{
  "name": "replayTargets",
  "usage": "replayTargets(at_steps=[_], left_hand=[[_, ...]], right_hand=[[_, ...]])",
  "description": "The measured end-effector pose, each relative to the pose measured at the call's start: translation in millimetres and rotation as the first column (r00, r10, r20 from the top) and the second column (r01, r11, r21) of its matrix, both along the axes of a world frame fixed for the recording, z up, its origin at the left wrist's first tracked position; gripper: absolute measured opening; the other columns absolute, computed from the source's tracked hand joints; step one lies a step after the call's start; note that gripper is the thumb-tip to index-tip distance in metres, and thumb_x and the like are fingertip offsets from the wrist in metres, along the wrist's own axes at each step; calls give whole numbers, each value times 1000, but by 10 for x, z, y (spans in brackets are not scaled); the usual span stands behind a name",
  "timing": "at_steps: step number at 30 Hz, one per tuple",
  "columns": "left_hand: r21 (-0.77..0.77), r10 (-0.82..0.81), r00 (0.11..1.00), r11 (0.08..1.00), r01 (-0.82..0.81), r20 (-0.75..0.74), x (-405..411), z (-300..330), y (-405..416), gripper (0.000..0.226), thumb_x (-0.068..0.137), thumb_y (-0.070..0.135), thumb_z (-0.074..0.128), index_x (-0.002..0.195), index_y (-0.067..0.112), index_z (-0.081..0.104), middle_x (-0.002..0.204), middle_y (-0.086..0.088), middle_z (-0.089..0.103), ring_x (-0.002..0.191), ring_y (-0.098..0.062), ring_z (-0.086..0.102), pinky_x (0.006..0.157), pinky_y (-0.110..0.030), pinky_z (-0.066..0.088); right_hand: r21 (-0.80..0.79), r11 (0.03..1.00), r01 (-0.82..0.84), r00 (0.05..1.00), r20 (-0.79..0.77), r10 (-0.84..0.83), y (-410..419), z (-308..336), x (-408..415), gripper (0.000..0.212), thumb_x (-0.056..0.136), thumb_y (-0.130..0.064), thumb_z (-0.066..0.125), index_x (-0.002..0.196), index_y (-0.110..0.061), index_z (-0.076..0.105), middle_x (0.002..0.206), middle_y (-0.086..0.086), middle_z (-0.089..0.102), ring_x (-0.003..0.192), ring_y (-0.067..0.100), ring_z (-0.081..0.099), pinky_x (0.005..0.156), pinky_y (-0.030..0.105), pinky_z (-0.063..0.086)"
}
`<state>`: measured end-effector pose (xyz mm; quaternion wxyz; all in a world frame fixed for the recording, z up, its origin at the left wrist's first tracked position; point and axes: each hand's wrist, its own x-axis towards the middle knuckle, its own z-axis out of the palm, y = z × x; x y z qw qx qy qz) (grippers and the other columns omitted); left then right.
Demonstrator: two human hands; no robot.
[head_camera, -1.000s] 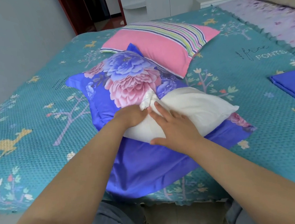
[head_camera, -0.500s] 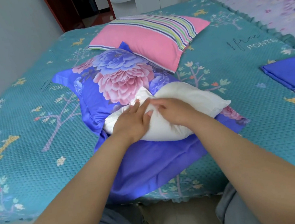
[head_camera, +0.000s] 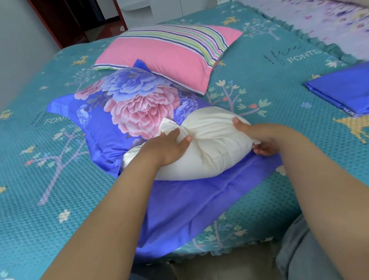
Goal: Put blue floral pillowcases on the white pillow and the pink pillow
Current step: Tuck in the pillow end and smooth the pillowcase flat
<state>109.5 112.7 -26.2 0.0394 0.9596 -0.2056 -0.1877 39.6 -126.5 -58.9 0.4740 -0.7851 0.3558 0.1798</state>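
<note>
A white pillow (head_camera: pixel 210 142) lies bunched on top of a blue floral pillowcase (head_camera: pixel 131 104) spread on the bed. My left hand (head_camera: pixel 168 148) grips the pillow's left part, fingers dug into the fabric. My right hand (head_camera: pixel 254 138) holds the pillow's right end, thumb on top and fingers curled beneath it. Behind them lies the pink pillow (head_camera: pixel 167 54) with a striped band. A second blue pillowcase (head_camera: pixel 351 89), folded, lies at the right of the bed.
The bed is covered with a teal quilted spread (head_camera: pixel 37 175) printed with trees and deer. A lilac floral sheet (head_camera: pixel 325 22) and a padded headboard are at the far right. A grey wall and a dark doorway (head_camera: pixel 74 17) stand at the far left. My knees show below the bed's edge.
My hands have moved apart: the right one slid from the pillow's middle to its right end, and the left took a grip on the left part. The pillow is more bunched.
</note>
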Motion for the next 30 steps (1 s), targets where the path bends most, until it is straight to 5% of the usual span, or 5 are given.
replayTargets(at_steps=[6, 17, 23, 28, 30], left_hand=[[88, -3, 999, 996, -1, 45, 34, -134, -13, 70, 85, 74, 13, 147, 44, -2, 158, -13, 2, 143, -33, 17, 114, -46, 20], [246, -34, 968, 969, -29, 250, -70, -452, -112, 67, 89, 46, 30, 150, 27, 8, 156, -19, 5, 142, -42, 6, 111, -57, 12], [30, 10, 958, 999, -20, 288, -51, -557, 99, 70, 86, 37, 36, 150, 16, 16, 155, -11, 17, 144, -31, 10, 116, -45, 10], [-261, 56, 964, 965, 14, 259, -33, -591, 230, 56, 85, 41, 42, 134, 14, 41, 140, -10, 45, 132, -26, 36, 109, -40, 29], [-676, 138, 987, 720, -159, -84, -26, -533, 383, 57, 83, 33, 62, 130, 21, 32, 128, -4, 55, 118, -19, 52, 98, -34, 42]], right_hand=[[217, 971, 103, 982, 133, -134, 142, -52, 30, 48, 82, -43, 66, 115, -9, 59, 88, 9, 67, 72, 20, 66, 65, 29, 57], [-669, 736, 99, 806, 488, 335, 1333, 185, 189, 52, 93, -31, 46, 139, -12, 32, 103, 14, 66, 95, 35, 62, 68, 35, 42], [53, 946, -319, 701, 685, 199, 1271, 134, 110, 31, 96, -31, 42, 120, -31, 62, 128, -13, 58, 122, 6, 49, 106, 28, 36], [-578, 667, -470, 551, 398, 733, 1261, 27, 251, 69, 88, -18, 48, 141, -54, 21, 157, -15, -8, 143, 13, 3, 113, 32, 15], [-625, 634, -456, 573, 339, 746, 1278, 35, 277, 70, 87, -24, 47, 141, -56, 16, 157, -19, -7, 143, 14, 3, 111, 38, 17]])
